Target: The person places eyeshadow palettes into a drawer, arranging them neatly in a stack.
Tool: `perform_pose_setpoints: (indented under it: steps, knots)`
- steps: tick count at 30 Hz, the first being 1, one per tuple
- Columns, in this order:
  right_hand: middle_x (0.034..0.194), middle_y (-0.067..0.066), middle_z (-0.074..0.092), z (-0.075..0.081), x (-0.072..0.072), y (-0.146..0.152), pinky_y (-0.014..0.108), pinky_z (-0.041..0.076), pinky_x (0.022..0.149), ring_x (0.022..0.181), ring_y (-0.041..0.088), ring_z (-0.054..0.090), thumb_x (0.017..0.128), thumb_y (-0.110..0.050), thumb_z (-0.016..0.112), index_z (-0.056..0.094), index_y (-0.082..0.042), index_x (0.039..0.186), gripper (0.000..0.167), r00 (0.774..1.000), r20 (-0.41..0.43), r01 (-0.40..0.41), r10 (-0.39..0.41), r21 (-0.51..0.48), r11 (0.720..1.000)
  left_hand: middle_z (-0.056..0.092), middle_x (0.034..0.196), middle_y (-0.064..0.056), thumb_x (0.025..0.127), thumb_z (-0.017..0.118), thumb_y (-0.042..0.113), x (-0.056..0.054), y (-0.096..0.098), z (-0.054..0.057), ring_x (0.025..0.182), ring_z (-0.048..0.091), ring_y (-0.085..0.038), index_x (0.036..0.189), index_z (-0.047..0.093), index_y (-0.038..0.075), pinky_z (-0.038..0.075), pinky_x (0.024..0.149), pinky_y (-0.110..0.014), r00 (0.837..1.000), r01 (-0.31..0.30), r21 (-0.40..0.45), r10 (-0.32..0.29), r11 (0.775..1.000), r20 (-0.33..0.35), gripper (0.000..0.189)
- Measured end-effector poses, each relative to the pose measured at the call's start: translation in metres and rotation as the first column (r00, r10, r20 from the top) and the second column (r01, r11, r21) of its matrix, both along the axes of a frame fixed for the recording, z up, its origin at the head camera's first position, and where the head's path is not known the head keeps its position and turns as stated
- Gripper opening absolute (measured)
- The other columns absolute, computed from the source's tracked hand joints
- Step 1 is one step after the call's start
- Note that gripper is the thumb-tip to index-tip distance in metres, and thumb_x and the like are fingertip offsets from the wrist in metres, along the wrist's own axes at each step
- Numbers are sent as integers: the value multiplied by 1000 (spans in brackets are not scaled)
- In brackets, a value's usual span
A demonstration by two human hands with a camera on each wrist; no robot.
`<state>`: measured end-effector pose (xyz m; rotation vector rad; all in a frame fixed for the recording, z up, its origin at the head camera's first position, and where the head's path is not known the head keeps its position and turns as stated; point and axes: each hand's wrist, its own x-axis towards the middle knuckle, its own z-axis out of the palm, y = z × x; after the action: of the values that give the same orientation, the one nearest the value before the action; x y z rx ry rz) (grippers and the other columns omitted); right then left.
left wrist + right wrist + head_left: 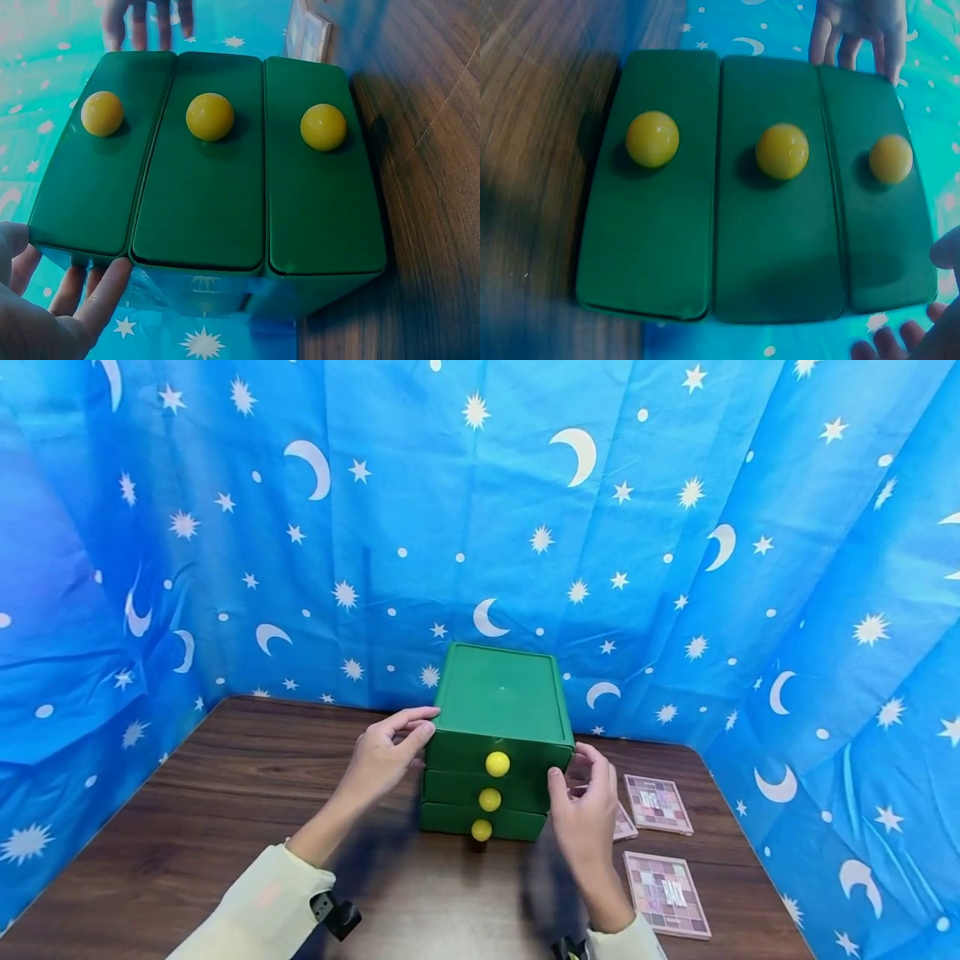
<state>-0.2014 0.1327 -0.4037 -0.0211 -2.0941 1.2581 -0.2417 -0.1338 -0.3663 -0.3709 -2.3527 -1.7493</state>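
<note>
A green three-drawer box (502, 693) stands on the table, its drawers stacked and all closed. Each drawer front carries a round yellow knob (497, 764). On the box's left side, my left hand (384, 752) has its fingertips at the upper edge, thumb near the front corner; in the left wrist view, its fingers (105, 296) lie along the top drawer's side. My right hand (588, 806) is at the opposite side, fingers relaxed and spread, thumb near the front right corner. In the right wrist view, the hand's fingers (889, 345) show beside the top drawer's end.
Flat pink cases with grids of coloured squares lie right of the box: one farther back (658, 804), one nearer the front (667, 893), and another (624, 823) partly behind my right hand. A blue curtain (420, 510) with moons and stars surrounds the brown wooden table (247, 777).
</note>
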Motion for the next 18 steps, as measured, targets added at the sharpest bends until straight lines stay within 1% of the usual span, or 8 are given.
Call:
perform_pose_setpoints:
  steps: [2, 4, 6, 8, 10, 12, 15, 18]
  knots:
    - [111, 12, 58, 1, 3, -6, 21, 51, 71, 90, 18, 59, 91, -11, 72, 61, -7, 131, 41, 994, -102, 38, -33, 50, 998, 72, 122, -15, 104, 61, 30, 0, 0, 0, 90, 69, -9, 135, 67, 18, 65, 73, -32, 1000, 5, 3, -5, 1000, 7, 34]
    - [108, 14, 55, 2, 5, -13, 23, 47, 67, 87, 18, 54, 89, -8, 73, 63, -6, 126, 39, 980, -193, 59, -39, 98, 993, 72, 122, -15, 104, 61, 29, -1, -1, 1, 89, 69, -8, 134, 67, 17, 65, 73, -32, 1000, 7, 12, -7, 1000, 14, 33]
    - [105, 14, 55, 3, 6, -19, 27, 47, 68, 85, 19, 53, 87, -7, 74, 66, -6, 121, 35, 965, -262, 54, -13, 148, 988, 72, 122, -15, 104, 61, 29, -1, -1, 1, 89, 69, -8, 134, 68, 17, 65, 72, -30, 1000, 7, 21, -8, 1000, 21, 33]
    - [103, 13, 57, 4, 7, -26, 29, 50, 69, 85, 21, 55, 85, -6, 75, 68, -6, 116, 32, 952, -304, 36, 26, 195, 980, 71, 122, -15, 104, 60, 29, -1, -2, 2, 89, 69, -8, 134, 67, 17, 64, 72, -28, 999, 9, 26, -9, 1000, 31, 33]
    - [101, 12, 60, 4, 6, -34, 30, 54, 71, 86, 21, 59, 85, -6, 77, 70, -7, 112, 28, 946, -318, 12, 65, 235, 972, 71, 123, -15, 104, 60, 29, -1, -2, 3, 89, 70, -8, 135, 67, 17, 64, 73, -27, 999, 12, 28, -13, 1000, 38, 34]
    - [100, 11, 62, 4, 6, -41, 32, 57, 73, 87, 21, 62, 84, -6, 78, 71, -8, 108, 25, 945, -312, -9, 94, 265, 964, 71, 124, -15, 104, 60, 29, -2, -2, 4, 90, 70, -10, 135, 67, 17, 65, 74, -29, 999, 16, 28, -17, 999, 43, 34]
    - [101, 9, 64, 2, 5, -51, 32, 60, 72, 86, 19, 65, 84, -9, 79, 72, -9, 106, 23, 954, -277, -24, 112, 301, 953, 71, 125, -15, 105, 59, 30, -2, -2, 4, 92, 71, -13, 136, 67, 17, 65, 75, -31, 999, 24, 27, -25, 999, 46, 34]
    - [101, 8, 62, 1, 4, -58, 33, 62, 70, 85, 18, 66, 84, -10, 81, 72, -10, 107, 25, 963, -248, -19, 107, 331, 944, 71, 124, -16, 105, 59, 30, -2, -2, 3, 92, 72, -17, 136, 66, 17, 65, 76, -30, 998, 34, 33, -36, 999, 58, 35]
